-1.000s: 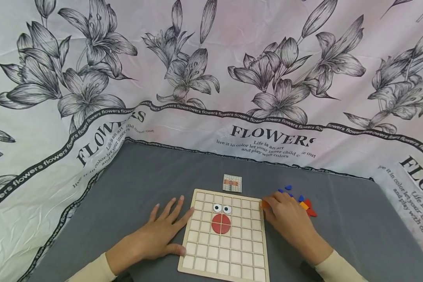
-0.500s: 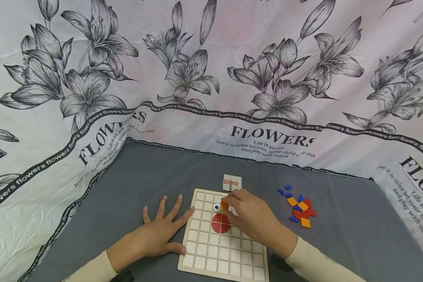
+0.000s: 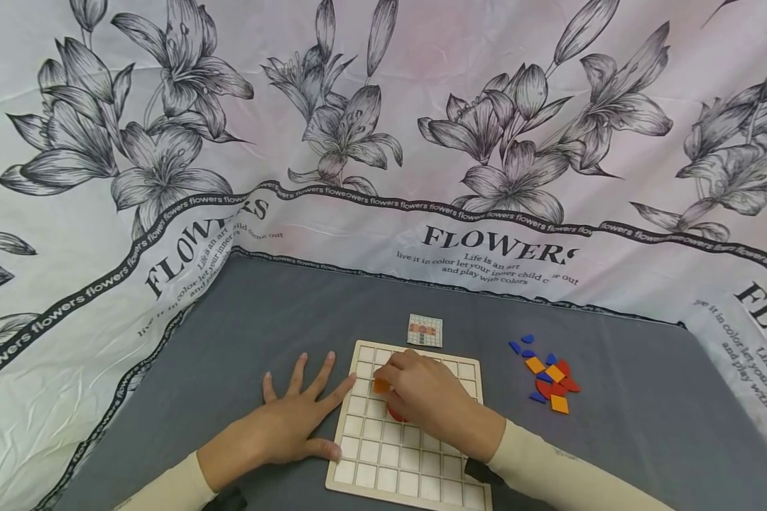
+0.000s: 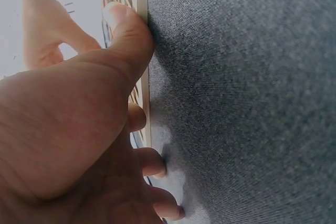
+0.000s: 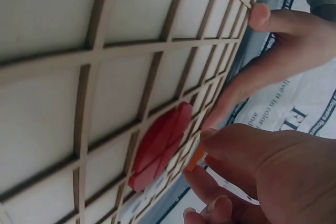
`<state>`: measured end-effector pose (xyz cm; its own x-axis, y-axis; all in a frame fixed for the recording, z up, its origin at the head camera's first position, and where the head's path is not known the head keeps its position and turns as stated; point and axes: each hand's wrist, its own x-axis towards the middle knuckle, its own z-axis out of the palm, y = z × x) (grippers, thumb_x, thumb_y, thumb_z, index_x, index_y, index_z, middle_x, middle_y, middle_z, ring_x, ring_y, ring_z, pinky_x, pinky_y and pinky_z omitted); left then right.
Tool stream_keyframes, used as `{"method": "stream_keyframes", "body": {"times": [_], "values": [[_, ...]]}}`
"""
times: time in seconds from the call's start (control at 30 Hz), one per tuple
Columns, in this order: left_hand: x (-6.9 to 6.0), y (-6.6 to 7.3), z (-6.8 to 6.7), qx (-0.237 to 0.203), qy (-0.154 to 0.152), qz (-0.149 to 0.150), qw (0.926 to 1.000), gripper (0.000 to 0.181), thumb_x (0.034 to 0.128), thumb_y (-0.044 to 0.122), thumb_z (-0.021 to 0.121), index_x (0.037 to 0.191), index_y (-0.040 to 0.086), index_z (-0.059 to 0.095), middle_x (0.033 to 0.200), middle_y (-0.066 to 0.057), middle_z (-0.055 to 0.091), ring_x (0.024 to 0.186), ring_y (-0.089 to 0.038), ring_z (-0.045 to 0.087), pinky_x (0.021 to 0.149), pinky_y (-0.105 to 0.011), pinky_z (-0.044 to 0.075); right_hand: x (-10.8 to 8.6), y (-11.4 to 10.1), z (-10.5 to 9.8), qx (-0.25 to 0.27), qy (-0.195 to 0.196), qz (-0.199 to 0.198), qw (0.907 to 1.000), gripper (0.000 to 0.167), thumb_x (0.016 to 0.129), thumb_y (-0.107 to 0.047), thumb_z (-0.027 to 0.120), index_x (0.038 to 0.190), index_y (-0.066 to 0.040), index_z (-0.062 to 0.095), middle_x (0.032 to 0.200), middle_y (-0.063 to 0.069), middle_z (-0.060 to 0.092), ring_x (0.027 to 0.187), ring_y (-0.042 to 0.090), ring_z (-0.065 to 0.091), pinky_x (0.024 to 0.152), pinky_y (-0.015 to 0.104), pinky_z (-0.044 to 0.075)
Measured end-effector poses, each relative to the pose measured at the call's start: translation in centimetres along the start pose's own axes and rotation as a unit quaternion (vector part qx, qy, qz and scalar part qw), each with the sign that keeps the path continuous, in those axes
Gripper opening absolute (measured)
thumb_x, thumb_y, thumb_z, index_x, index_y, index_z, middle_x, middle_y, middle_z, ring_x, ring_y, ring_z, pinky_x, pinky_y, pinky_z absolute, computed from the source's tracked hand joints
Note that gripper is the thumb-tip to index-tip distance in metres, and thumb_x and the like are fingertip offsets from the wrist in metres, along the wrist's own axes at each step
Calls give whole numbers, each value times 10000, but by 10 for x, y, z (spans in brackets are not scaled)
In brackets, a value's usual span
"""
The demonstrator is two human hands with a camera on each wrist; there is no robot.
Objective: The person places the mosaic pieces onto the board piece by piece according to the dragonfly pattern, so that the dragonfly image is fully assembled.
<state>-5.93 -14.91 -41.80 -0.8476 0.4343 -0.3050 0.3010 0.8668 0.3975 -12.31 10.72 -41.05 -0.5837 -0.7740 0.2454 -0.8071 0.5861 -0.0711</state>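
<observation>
My right hand (image 3: 425,394) pinches an orange square tile (image 3: 381,385) above the upper left part of a wooden grid board (image 3: 409,495). In the right wrist view the orange tile (image 5: 195,157) sits between thumb and finger, close to the grid. Red quarter-circle pieces (image 5: 160,148) form a disc on the board, with the eye pieces (image 5: 134,205) beside it. The right hand covers the eyes and most of the disc in the head view. My left hand (image 3: 294,426) lies with fingers spread, thumb and index finger touching the board's left edge.
A small pattern card (image 3: 425,331) lies behind the board. To the right is a loose group of blue pieces (image 3: 515,348), orange square tiles (image 3: 559,404) and red pieces (image 3: 572,384) on the grey cloth (image 3: 281,305). A flower-printed curtain (image 3: 358,213) borders the table.
My right hand has carried the orange tile from the board's right edge leftward across it, past the eyes to the left side. The left hand stays at the board's left edge.
</observation>
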Motion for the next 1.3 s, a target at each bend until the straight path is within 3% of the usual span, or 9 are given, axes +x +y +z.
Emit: {"method": "stream_keyframes", "body": {"times": [0.5, 0.97, 1.3], "values": [[2, 1, 3, 146, 25, 18, 9999, 1086, 834, 715, 667, 1717, 303, 189, 1776, -167, -9, 1566, -590, -64, 988, -959, 79, 0, -3, 11, -279, -108, -126, 9995, 88, 962, -234, 819, 1013, -163, 809, 933, -45, 697, 837, 119, 670, 716, 268, 586], [1, 2, 2, 163, 108, -63, 9998, 1134, 813, 716, 707, 1718, 276, 184, 1779, -151, 11, 1574, -578, -39, 996, -953, 102, 3, -9, 11, -408, 25, -240, 9989, 25, 961, -246, 817, 953, -221, 815, 890, -75, 679, 779, 102, 618, 692, 281, 555], [1, 0, 3, 88, 158, 2, 9998, 1120, 824, 709, 701, 1718, 270, 188, 1777, -162, 5, 1572, -581, -44, 998, -954, 81, 1, -11, 13, -547, 134, -280, 9980, 58, 979, -239, 795, 930, -248, 826, 876, -72, 675, 761, 99, 594, 662, 289, 527]]}}
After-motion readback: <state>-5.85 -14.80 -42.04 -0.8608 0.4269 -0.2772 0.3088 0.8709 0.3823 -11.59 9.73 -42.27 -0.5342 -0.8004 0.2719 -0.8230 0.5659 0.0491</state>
